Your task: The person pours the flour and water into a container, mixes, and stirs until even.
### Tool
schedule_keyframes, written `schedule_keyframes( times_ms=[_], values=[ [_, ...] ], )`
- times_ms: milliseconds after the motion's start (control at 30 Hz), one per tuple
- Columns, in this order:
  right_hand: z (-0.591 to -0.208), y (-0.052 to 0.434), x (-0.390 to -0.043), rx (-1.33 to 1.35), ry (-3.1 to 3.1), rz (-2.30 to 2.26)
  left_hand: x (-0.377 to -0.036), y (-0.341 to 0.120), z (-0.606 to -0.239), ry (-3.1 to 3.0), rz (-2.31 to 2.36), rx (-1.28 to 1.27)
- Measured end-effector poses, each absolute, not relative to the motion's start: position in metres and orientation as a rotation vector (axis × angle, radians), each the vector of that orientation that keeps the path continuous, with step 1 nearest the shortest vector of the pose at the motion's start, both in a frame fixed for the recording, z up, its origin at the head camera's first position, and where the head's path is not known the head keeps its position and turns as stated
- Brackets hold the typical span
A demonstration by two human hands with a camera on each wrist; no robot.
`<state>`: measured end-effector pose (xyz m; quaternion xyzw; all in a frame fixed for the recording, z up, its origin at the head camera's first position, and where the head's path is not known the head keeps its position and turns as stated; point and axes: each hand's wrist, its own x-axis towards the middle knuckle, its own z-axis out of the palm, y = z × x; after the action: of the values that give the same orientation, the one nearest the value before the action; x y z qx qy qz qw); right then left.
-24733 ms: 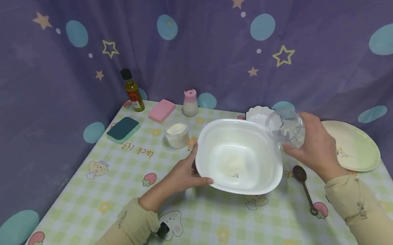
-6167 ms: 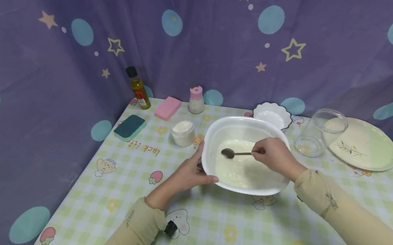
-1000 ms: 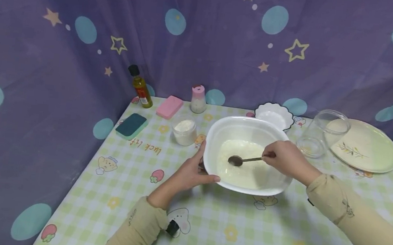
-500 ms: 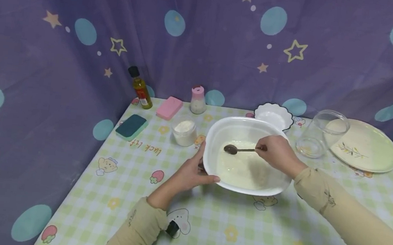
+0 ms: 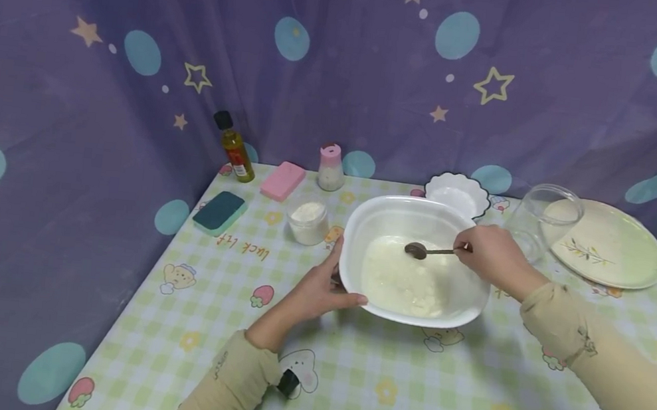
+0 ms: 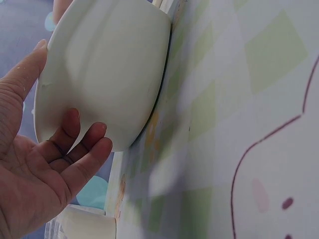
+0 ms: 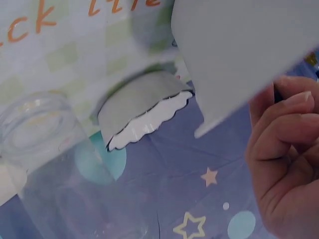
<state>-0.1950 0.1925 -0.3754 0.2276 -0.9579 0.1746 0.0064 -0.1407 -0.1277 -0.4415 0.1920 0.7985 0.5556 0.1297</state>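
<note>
Spoon [image 5: 424,250] pinched in right hand [image 5: 494,254] over white bowl [image 5: 361,235], left hand [image 5: 319,289] gripping rim.

The right hand [image 5: 494,256] moved the spoon [image 5: 428,250] rightward in the bowl [image 5: 375,220].

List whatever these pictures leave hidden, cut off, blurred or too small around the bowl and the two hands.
- Spoon: absent from the right wrist view; the white bowl blocks it, so the right hand shows no grip there.
- Left hand: the left wrist view's edge cuts off its palm.
- Oil bottle: label too small to read in the head view.
- Glass jar: partly behind the right hand in the head view.
- Mixture: unseen from either wrist.
</note>
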Motion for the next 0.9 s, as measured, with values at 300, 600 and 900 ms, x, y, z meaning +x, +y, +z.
schedule_keyframes(
  times_ms=[300, 600, 900],
  values=[
    [-0.373, 0.204, -0.185, 0.776, -3.025, 0.587, -0.14, -0.127, -0.44, 2.323, 1.617, 0.547],
    [-0.374, 0.199, -0.183, 0.87, -3.046, 0.621, -0.14, -0.127, -0.436, 2.309, 1.625, 0.555],
    [-0.373, 0.198, -0.178, 1.003, -3.058, 0.631, -0.141, -0.127, -0.439, 2.328, 1.61, 0.554]
  ],
)
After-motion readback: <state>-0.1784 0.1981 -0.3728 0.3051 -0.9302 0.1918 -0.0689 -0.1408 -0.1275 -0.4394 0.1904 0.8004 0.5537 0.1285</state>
